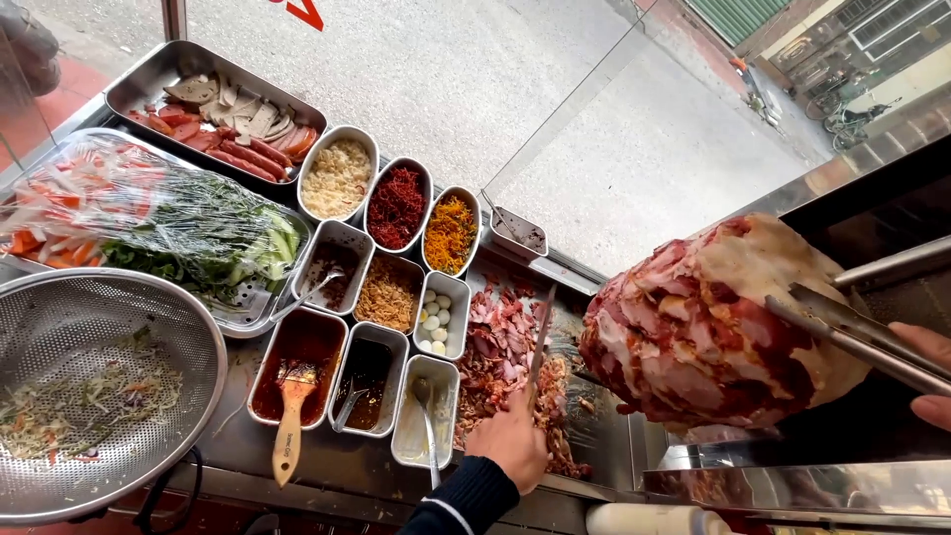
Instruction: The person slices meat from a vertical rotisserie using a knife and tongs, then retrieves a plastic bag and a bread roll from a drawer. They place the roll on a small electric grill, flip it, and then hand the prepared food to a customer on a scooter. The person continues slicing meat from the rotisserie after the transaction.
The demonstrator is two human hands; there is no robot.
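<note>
My left hand (pixel 512 439), in a dark sleeve, grips a long thin knife (pixel 541 345) that points up over a pile of sliced meat (pixel 500 342) on the steel counter. At the far right edge my right hand (pixel 929 372) holds metal tongs (pixel 854 335), whose tips press against a big cone of stacked red and pale meat (pixel 708 322) on a spit.
Small steel tubs hold sauces, a brush (pixel 292 416), peeled small eggs (pixel 439 319) and shredded toppings (pixel 396 208). A tray of sausages and cold cuts (pixel 226 117), wrapped greens (pixel 188 226) and a colander of slaw (pixel 84 391) sit at left. Glass panes (pixel 594 129) enclose the front.
</note>
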